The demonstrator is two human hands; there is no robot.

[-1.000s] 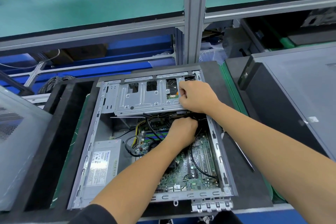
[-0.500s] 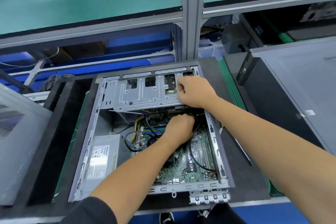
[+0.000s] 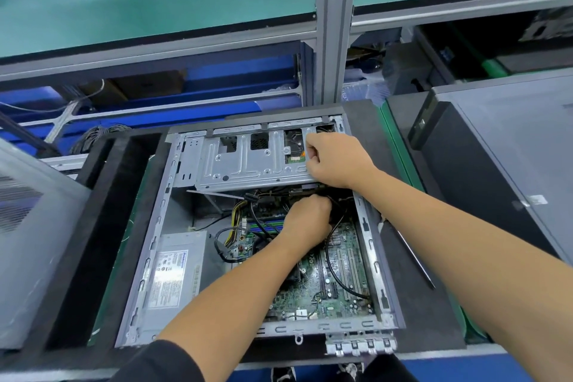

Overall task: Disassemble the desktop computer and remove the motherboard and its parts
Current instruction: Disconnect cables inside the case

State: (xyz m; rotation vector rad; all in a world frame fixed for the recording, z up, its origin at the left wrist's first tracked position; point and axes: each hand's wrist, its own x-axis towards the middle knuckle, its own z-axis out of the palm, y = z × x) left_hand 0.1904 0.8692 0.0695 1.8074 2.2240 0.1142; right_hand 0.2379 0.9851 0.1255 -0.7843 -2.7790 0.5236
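An open desktop case (image 3: 148, 257) lies flat in front of me. Its green motherboard (image 3: 341, 273) fills the lower right, with black cables (image 3: 333, 270) looping over it. A silver drive cage (image 3: 248, 164) spans the far end. My right hand (image 3: 336, 161) rests on the cage's right end, fingers curled around its edge. My left hand (image 3: 307, 219) reaches under the cage edge and is closed on a bundle of black cables; its fingertips are hidden. A grey power supply (image 3: 176, 276) sits at the case's lower left.
The case sits on a black foam pad (image 3: 102, 226). A detached grey side panel (image 3: 28, 242) leans at the left and another dark computer case (image 3: 496, 164) stands at the right. A thin black rod (image 3: 415, 260) lies beside the case. A green shelf (image 3: 186, 0) runs overhead.
Both hands stay at the cage's right end; the left hand has shifted slightly among the cables. The head camera has drifted a little.
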